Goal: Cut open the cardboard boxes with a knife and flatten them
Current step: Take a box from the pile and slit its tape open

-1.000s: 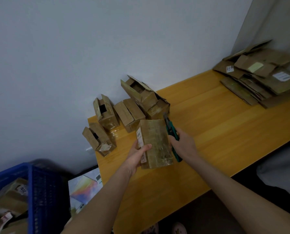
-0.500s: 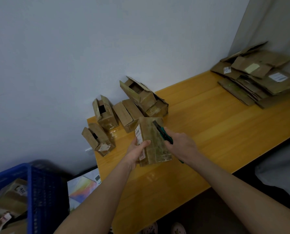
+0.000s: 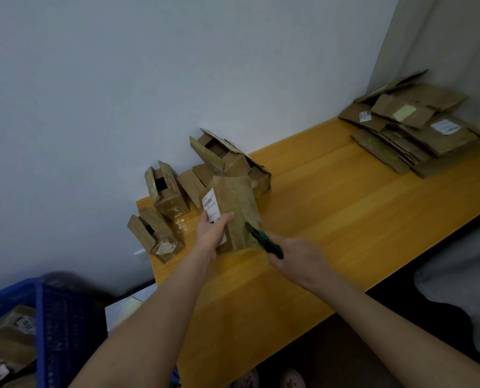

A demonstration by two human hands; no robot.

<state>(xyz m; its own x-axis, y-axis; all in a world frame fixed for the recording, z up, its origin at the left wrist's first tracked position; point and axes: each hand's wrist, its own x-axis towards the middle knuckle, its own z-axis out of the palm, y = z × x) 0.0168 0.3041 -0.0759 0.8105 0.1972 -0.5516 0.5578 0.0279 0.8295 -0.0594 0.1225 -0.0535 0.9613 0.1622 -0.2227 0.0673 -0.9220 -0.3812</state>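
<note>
Box upright; opened boxes crowd behind

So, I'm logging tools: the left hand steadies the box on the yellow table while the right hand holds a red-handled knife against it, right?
Not quite. The head view shows the knife has a green handle, not red. Otherwise yes: the left hand steadies the box on the yellow table while the right hand holds the knife against it.

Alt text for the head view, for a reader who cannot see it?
A left hand grips a cardboard box stood on a yellow table while the right hand holds a green knife to its lower right edge. Opened boxes stand behind by the wall; flattened cardboard lies far right.
</note>
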